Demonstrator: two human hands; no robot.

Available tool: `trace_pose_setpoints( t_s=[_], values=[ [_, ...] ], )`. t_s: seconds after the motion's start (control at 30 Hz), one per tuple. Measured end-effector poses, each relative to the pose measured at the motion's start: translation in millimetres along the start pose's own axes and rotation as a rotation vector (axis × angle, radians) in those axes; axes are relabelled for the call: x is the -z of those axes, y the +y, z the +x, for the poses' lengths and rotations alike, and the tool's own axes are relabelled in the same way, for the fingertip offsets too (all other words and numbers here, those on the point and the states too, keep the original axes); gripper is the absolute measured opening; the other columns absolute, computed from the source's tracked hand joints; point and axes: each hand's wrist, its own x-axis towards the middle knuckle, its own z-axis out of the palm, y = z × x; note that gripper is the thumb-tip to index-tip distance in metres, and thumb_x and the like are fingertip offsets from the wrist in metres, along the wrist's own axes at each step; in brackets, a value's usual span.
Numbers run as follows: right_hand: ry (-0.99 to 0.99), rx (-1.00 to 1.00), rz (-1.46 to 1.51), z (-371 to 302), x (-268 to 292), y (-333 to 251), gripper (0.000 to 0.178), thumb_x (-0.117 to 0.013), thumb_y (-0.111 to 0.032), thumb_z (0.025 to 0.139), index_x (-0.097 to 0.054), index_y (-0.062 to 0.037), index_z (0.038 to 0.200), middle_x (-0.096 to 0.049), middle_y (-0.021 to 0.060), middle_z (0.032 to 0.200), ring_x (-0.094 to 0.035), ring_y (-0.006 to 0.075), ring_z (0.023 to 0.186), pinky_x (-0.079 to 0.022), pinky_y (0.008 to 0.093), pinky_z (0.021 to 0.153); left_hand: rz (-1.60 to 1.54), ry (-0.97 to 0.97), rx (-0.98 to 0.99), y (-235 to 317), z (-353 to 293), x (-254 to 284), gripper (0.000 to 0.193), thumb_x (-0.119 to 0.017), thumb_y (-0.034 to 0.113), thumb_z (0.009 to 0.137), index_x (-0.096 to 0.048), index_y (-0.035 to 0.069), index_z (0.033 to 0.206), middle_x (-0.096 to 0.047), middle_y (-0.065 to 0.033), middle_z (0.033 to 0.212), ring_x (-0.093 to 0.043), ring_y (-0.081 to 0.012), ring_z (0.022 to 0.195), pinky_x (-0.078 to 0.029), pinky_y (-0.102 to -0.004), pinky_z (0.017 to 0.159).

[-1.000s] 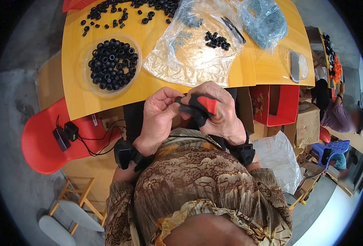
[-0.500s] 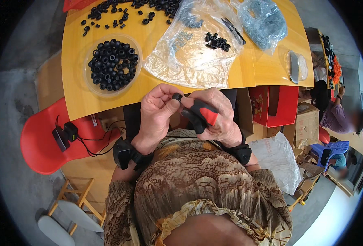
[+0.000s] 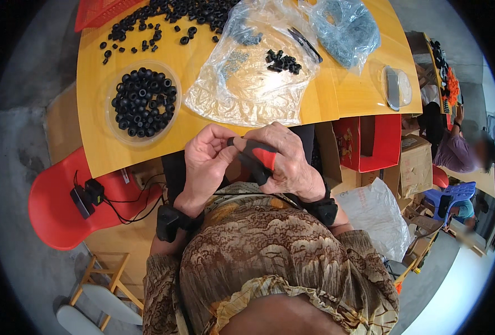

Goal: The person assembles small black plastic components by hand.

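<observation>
Close in front of my body, just off the table's near edge, both hands work together. My left hand (image 3: 205,163) is closed, with thumb and index fingertips pinching a small black rubber-like piece (image 3: 231,142). My right hand (image 3: 295,162) is wrapped around a hand tool with red and black grips (image 3: 266,157), which looks like pliers. Its working end points toward the black piece, but fingers hide the jaws. On the table to the left, a clear round bowl (image 3: 140,143) holds many black rounded pieces (image 3: 142,103) with holes.
Loose black pieces (image 3: 186,14) lie at the table's back beside a red basket (image 3: 99,15). A clear plastic bag (image 3: 247,106) bears small black parts (image 3: 282,61) and black tweezers-like tool (image 3: 305,44). Right are another bag (image 3: 345,33), clear container (image 3: 397,88) and red box (image 3: 370,142); a person (image 3: 457,151) sits beyond.
The view has shifted, so the table appears slightly farther left. My hands stay together at the near edge; the black piece is now more covered by fingers and tool.
</observation>
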Motion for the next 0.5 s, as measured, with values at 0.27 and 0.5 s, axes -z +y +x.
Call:
trace_pose_setpoints(
  t_s=[0.27, 0.5],
  values=[
    [0.187, -0.387, -0.061, 11, 27, 33, 0.017, -0.066, -0.004, 0.068, -0.062, -0.0009, 0.085, -0.059, 0.0145, 0.077, -0.060, 0.0282, 0.067, -0.047, 0.0317, 0.058, -0.189, -0.028, 0.031, -4, 8, -3, 0.010, -0.056, 0.002, 0.082, -0.052, -0.001, 0.091, -0.060, -0.0088, 0.078, -0.058, -0.0119, 0.065, -0.047, -0.0222, 0.064],
    [0.168, -0.647, -0.554, 0, 40, 132, 0.017, -0.063, -0.007, 0.074, -0.062, -0.0018, 0.090, -0.061, 0.0133, 0.083, -0.059, 0.0262, 0.070, -0.045, 0.0310, 0.060, -0.195, -0.005, 0.040, -5, 6, 1, 0.020, -0.056, 0.013, 0.084, -0.050, -0.002, 0.097, -0.058, -0.0111, 0.079, -0.056, -0.0151, 0.065, -0.046, -0.0248, 0.062]
  ],
)
